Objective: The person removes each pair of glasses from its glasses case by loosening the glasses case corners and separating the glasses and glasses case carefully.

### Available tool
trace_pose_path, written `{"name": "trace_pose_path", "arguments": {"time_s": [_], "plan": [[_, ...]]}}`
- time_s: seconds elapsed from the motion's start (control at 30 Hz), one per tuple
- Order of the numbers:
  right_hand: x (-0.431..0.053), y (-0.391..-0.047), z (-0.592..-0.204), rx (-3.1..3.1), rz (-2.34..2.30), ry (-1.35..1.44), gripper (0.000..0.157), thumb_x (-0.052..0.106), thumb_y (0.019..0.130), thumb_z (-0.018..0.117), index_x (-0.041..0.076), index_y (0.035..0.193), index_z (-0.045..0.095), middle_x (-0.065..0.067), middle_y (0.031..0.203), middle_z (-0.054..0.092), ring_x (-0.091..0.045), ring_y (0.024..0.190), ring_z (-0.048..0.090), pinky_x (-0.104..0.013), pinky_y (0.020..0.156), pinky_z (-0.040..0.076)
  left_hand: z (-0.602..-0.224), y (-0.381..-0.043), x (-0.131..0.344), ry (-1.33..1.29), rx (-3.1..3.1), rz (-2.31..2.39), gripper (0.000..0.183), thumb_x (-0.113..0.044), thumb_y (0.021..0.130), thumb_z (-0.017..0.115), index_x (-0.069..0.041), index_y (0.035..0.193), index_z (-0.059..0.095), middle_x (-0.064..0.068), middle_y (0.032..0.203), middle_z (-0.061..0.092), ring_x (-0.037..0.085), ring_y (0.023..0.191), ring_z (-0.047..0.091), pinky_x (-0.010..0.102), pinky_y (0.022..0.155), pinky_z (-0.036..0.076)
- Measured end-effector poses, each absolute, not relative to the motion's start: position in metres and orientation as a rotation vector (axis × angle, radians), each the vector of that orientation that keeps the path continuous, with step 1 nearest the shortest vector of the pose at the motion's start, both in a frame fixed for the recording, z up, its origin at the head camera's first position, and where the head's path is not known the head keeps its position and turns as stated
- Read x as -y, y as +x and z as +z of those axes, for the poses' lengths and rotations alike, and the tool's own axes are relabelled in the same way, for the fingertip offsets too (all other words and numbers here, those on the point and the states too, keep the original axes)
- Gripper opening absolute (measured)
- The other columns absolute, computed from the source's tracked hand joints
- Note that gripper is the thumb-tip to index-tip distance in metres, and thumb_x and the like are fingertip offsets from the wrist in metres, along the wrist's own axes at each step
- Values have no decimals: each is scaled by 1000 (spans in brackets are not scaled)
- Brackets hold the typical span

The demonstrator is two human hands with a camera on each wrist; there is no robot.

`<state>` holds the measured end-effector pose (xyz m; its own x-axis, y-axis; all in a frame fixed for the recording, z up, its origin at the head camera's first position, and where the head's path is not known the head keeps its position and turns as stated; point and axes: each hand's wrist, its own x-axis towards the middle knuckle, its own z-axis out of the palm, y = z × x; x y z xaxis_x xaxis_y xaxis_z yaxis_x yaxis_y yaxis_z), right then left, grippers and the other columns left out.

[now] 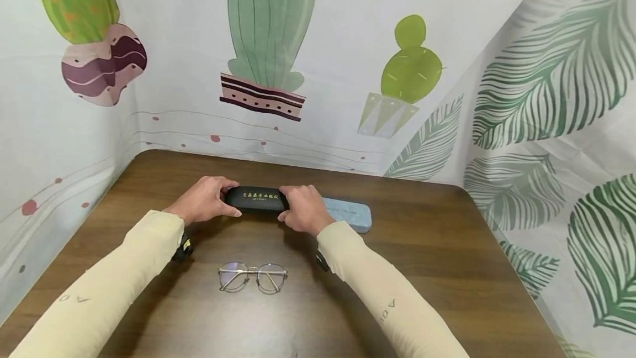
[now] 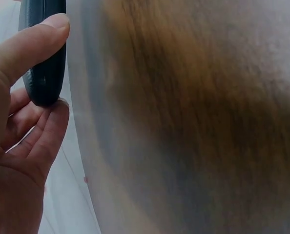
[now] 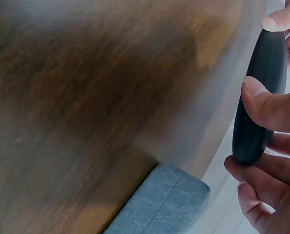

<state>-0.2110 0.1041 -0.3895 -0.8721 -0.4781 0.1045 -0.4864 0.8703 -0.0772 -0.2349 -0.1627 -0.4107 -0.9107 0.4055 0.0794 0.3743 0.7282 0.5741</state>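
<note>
Both hands hold a black glasses case (image 1: 258, 199) with gold lettering over the far part of the table. At its left end, my left hand (image 1: 206, 199) grips it, thumb along the near side and fingers behind. The right hand (image 1: 305, 208) pinches the other end between thumb and fingers. In the right wrist view the case (image 3: 262, 92) looks closed, its long seam showing. A pair of thin-framed glasses (image 1: 252, 277) lies nearer the body, temples folded behind the lenses. Beside the right hand is a light blue case (image 1: 350, 213), its left end hidden by that hand.
The brown wooden table (image 1: 422, 280) reaches back to a white curtain (image 1: 338, 70) printed with cacti and leaves. More of this cloth hangs along the left and right sides.
</note>
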Motion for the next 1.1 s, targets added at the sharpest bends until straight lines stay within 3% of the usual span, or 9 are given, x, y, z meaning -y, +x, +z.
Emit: {"name": "trace_pose_path", "arguments": {"time_s": [1.1], "plan": [[-100, -223, -410, 3002, -23, 754, 54, 41, 88, 81, 14, 132, 66, 0, 122, 77, -19, 102, 75, -39, 90, 49, -424, -242, 158, 579, -2878, 888, 74, -24, 73, 95, 8, 133, 64, 22, 114, 74, 30, 102, 69, 50, 94, 54]]}}
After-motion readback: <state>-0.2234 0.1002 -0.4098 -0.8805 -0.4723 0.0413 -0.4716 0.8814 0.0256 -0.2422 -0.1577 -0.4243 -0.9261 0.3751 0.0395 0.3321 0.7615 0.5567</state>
